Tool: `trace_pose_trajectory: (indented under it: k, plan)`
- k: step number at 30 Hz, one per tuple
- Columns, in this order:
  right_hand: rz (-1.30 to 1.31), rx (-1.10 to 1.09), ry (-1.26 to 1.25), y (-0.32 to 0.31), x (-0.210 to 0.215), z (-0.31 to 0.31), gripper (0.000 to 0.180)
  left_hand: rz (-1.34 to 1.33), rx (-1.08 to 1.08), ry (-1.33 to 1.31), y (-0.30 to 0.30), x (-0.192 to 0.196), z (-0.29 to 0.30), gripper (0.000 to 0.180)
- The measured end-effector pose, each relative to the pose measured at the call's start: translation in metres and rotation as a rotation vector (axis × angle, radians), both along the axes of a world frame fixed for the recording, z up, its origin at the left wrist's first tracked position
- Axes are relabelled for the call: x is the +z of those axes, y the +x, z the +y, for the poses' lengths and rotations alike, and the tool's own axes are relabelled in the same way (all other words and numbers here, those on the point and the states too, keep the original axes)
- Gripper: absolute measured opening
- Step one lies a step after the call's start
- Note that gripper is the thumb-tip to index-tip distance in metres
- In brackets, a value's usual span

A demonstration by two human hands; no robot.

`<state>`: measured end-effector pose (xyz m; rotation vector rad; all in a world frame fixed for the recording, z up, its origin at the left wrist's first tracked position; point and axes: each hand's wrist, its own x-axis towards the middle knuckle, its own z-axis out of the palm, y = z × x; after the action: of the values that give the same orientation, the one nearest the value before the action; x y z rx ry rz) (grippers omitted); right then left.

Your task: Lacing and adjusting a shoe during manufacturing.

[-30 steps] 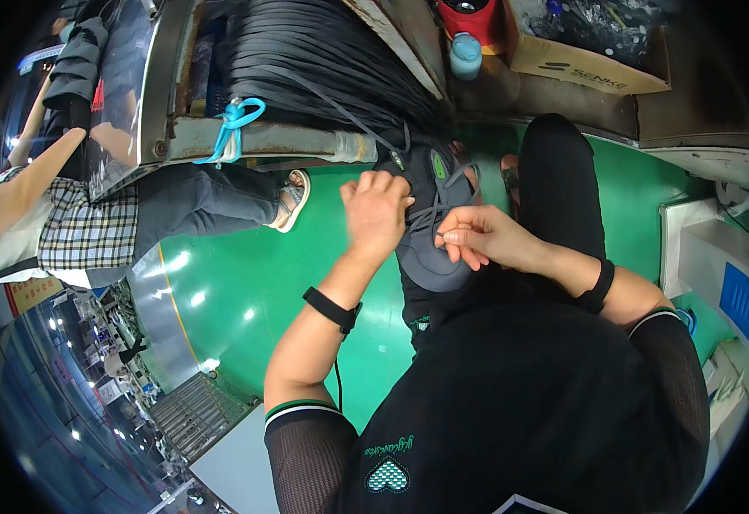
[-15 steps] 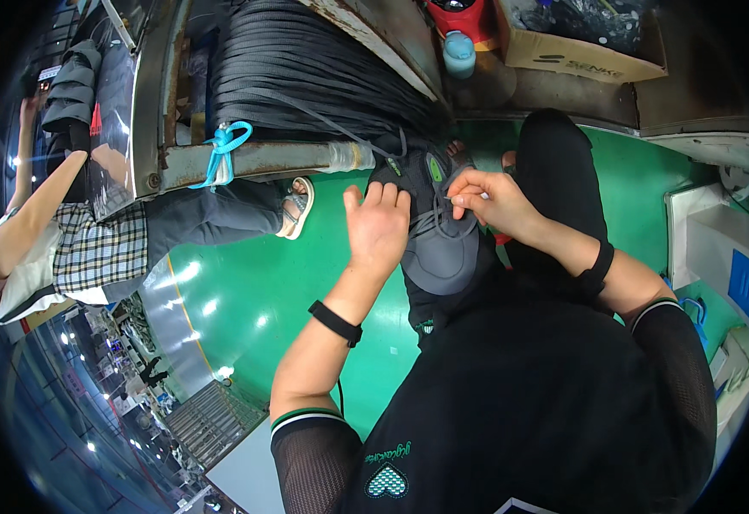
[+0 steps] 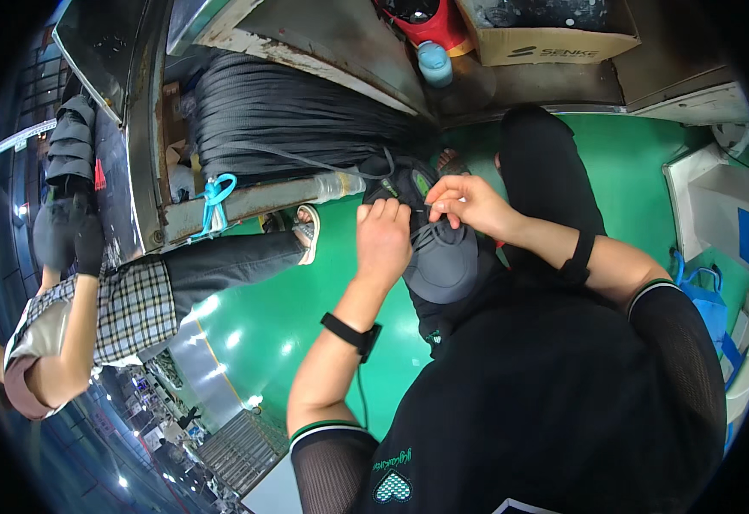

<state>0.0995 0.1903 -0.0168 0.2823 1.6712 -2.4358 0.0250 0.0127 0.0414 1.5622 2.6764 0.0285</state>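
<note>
**One dark-grey, round-toed shoe (image 3: 445, 270) on a black-trousered lap (image 3: 494, 278)**

Smooth toe, thin grey laces (image 3: 427, 233), green oval patch (image 3: 422, 182). The left hand (image 3: 383, 240) curls its fingers alongside, the right hand (image 3: 474, 206) pinches near the laces; what they grip, I can't tell.

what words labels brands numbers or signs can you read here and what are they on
Printed wording isn't copied here; this is where it stands.
Cardboard box, top right: dark lettering beside a dark mark on its side.
Black shirt: green script above a heart-shaped patch, upside down in this view.
Grey shoe: green patch on its tongue, too small to read.
No numbers are readable.
</note>
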Motion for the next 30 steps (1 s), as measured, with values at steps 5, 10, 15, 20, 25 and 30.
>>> trace_pose_trajectory:
  k: [5, 10, 15, 20, 25, 30]
  plan:
    - [-0.005, 0.040, 0.027, -0.007, -0.006, 0.008, 0.013, 0.025, -0.030, -0.043, -0.006, 0.012, 0.005, 0.013]
    - [-0.086, 0.021, 0.013, -0.015, 0.008, 0.006, 0.013, -0.058, 0.038, -0.011, -0.011, 0.013, 0.018, 0.012]
    - [0.297, -0.032, 0.566, -0.040, 0.015, -0.001, 0.003, -0.107, 0.184, 0.216, -0.019, -0.013, 0.013, 0.008]
    - [0.668, -0.006, 1.131, -0.051, 0.019, -0.011, 0.005, -0.738, 0.871, 0.809, -0.027, -0.023, -0.003, 0.004]
    - [0.796, 0.158, 1.084, -0.062, 0.003, -0.025, 0.006, -0.559, 0.741, 0.741, -0.024, -0.008, 0.001, 0.004]
    - [0.693, 0.175, 1.136, -0.066, -0.004, -0.024, 0.005, -0.164, 0.511, 0.528, -0.019, 0.006, -0.013, 0.013]
